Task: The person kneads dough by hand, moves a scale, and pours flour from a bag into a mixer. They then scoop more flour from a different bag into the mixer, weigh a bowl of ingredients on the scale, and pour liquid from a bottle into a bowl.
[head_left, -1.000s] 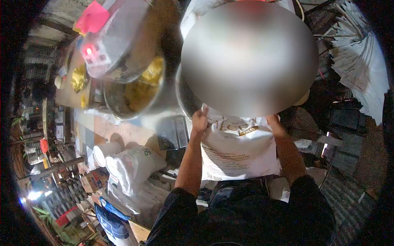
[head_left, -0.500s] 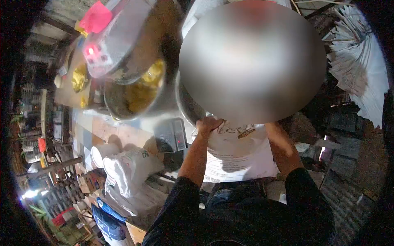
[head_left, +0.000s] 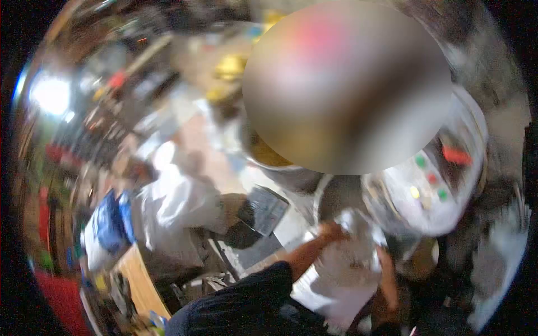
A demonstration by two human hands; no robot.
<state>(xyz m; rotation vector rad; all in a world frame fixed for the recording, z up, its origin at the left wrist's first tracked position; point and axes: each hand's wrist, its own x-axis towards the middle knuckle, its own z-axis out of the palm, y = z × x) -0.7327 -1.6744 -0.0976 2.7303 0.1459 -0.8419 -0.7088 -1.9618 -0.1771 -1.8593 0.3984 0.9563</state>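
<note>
A white printed bag [head_left: 343, 274] hangs low in front of my body, its upper part crumpled and shiny. At the bag's upper left edge is my left hand [head_left: 332, 231], its fingers closed on the bag. My right hand [head_left: 382, 255] is at the bag's right side, with its fingers smeared by motion and partly hidden. Just beyond the bag is the rim of a round metal container [head_left: 319, 196]. The whole view is blurred, and a grey blurred oval covers the upper middle.
A white machine cover with coloured buttons [head_left: 417, 193] is at the right. A dark box-like device [head_left: 263, 211] stands left of the bag. White sacks [head_left: 174, 207], a blue and white bag [head_left: 106, 224] and a wooden board [head_left: 143, 280] lie at the left.
The view has turned, so the bag and both hands appear lower and further right. The machine with coloured buttons has come into view at the right. The bag now looks tilted.
</note>
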